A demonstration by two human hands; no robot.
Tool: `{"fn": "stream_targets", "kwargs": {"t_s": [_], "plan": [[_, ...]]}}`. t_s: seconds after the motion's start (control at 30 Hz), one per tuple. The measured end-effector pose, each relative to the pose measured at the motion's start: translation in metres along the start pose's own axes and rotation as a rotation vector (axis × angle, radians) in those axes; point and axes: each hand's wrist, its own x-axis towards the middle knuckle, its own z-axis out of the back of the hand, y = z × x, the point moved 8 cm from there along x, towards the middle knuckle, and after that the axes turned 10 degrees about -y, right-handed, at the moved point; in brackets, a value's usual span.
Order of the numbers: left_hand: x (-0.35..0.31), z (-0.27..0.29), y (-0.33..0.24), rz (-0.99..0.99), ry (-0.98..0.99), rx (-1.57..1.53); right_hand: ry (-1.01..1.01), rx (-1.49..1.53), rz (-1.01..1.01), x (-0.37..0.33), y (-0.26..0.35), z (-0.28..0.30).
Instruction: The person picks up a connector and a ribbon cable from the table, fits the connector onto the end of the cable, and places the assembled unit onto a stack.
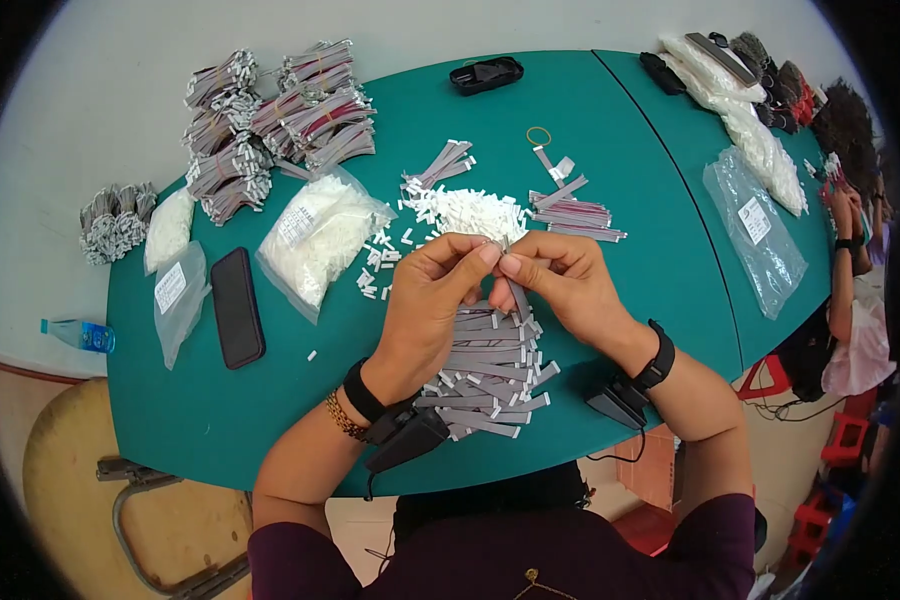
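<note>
A grey ribbon cable (518, 300) is pinched between the fingertips of both hands, and its lower part hangs toward me. My left hand (435, 290) has thumb and forefinger closed at the cable's upper end. Right beside it, my right hand (570, 285) grips the same cable with thumb and forefinger. What sits between the fingertips is too small and covered to make out. Under my hands lies a pile of grey ribbon cables (485, 365) with white ends. Just beyond my fingers is a heap of small white plastic pieces (475, 212).
Grey-and-red cables (575, 222) lie right of the heap. A bag of white pieces (315, 235), a phone (238, 308) and bundled cables (315, 110) are to the left. A black case (486, 74) stands at the back. Another person's arm (842, 270) shows far right.
</note>
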Motion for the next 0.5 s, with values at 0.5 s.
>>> {"fn": "stream_targets", "kwargs": {"t_s": [0.5], "plan": [[-0.003, -0.003, -0.015, -0.127, 0.016, 0.100, 0.008, -0.050, 0.012, 0.001, -0.001, 0.000]]}}
